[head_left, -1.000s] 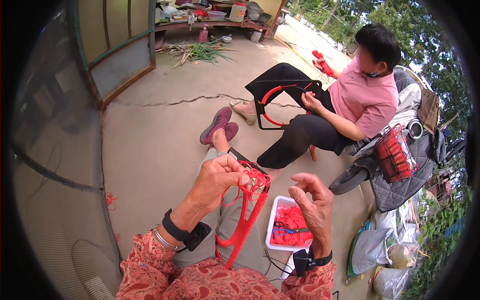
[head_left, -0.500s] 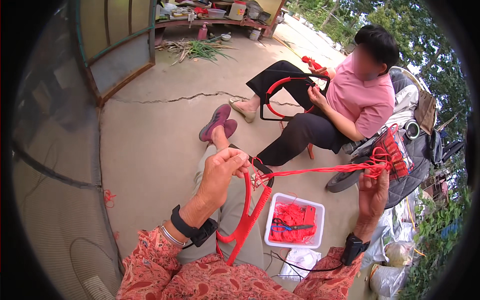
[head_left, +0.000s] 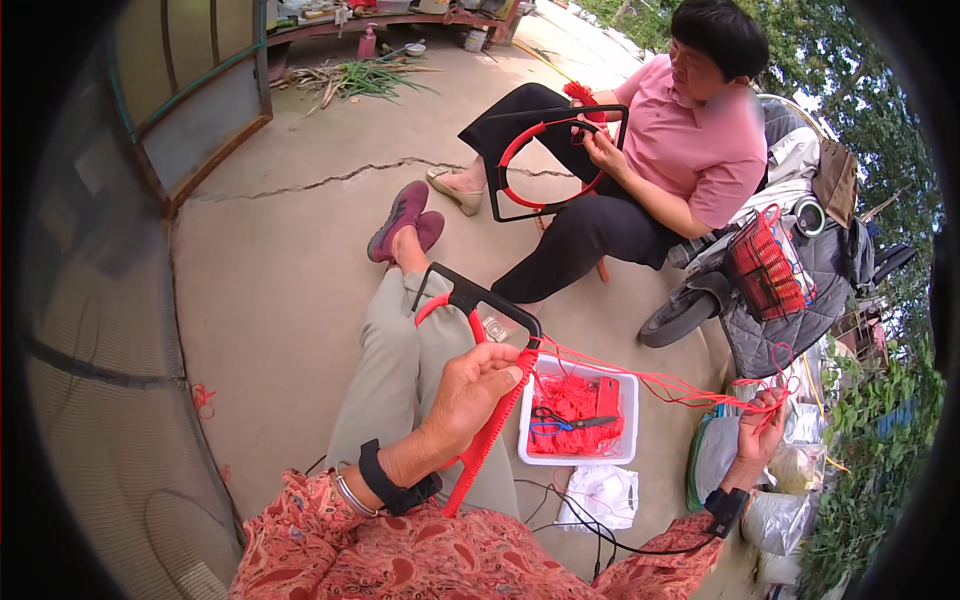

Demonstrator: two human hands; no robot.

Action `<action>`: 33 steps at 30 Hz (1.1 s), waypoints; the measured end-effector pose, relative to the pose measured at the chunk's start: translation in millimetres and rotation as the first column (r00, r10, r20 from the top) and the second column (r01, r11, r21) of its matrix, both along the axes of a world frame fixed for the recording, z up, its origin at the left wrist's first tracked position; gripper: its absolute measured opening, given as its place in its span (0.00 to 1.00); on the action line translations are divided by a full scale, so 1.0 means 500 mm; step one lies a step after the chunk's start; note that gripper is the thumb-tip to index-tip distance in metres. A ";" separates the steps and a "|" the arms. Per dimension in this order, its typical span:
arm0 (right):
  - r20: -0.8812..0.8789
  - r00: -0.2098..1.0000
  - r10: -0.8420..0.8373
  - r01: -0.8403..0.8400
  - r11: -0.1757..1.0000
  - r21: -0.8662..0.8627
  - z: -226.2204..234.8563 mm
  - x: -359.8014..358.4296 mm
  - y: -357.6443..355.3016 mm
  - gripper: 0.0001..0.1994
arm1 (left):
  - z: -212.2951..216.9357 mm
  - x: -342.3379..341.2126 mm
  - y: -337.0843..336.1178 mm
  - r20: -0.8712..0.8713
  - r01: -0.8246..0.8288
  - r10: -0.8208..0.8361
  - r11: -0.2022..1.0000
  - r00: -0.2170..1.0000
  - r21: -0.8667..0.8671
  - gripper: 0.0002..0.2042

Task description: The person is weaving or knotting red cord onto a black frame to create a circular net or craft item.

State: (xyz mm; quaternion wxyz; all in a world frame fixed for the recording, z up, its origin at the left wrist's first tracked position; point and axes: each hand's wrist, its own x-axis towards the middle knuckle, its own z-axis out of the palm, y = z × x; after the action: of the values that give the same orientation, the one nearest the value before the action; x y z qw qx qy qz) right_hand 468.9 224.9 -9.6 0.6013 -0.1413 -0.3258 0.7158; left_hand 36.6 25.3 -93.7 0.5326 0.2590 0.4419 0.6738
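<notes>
My left hand [head_left: 478, 393] is closed on one side of a black metal frame [head_left: 490, 300], thumb on top. Red cord is wound tightly along that side, and the frame's red inner curve shows beyond the hand. Several loose strands of red cord [head_left: 655, 382] run from the frame near my left fingertips across to the right. Their far end is bunched and looped in my right hand [head_left: 762, 432], whose fingers are closed on it. The frame rests over my legs [head_left: 385, 350], its lower end against my patterned shirt.
A white plastic basin [head_left: 631, 425] holds red cord and blue-handled scissors [head_left: 575, 423]. White plastic [head_left: 600, 497] and black cables lie below it. Opposite sits a person in pink [head_left: 690, 150], holding another black frame with a red ring [head_left: 508, 165]. A red basket [head_left: 770, 265] stands at right.
My left hand has moved down and right onto the wound side, and the frame's black end has swung into view. My right hand has lowered, with the strands sagging more. The view has shifted slightly.
</notes>
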 end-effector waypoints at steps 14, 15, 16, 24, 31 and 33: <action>0.480 0.738 0.475 -0.422 0.879 -0.222 -0.110 -0.572 -0.204 0.18 | 0.023 0.002 0.041 0.197 -0.038 0.050 0.997 0.979 -0.067 0.12; 0.478 0.739 0.475 -0.421 0.879 -0.222 -0.112 -0.582 -0.204 0.18 | 0.019 0.003 0.044 0.188 -0.054 0.063 0.997 0.980 -0.055 0.12; 0.585 0.662 0.469 -0.421 0.878 -0.229 -0.113 -0.590 -0.203 0.16 | 0.018 0.002 0.044 0.186 -0.054 0.064 0.997 0.980 -0.058 0.12; 0.800 0.503 0.326 -0.335 0.927 -0.167 -0.109 -0.488 -0.161 0.09 | 0.030 -0.012 0.038 0.246 -0.059 0.077 0.995 0.966 -0.078 0.08; 0.940 0.334 -0.071 0.042 0.997 0.060 -0.205 -0.268 -0.086 0.09 | 0.035 -0.013 0.034 0.312 -0.076 0.100 0.993 0.945 -0.089 0.08; 0.926 0.372 -0.063 0.088 0.996 0.033 -0.233 -0.223 -0.077 0.09 | 0.031 -0.006 0.031 0.331 -0.089 0.120 0.990 0.936 -0.108 0.09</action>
State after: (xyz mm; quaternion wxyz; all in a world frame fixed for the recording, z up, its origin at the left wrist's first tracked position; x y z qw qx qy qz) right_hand 357.6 186.2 -126.1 0.3471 -0.5383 -0.5913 0.4900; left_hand 33.7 40.9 -78.0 0.5751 0.0916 0.3881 0.7144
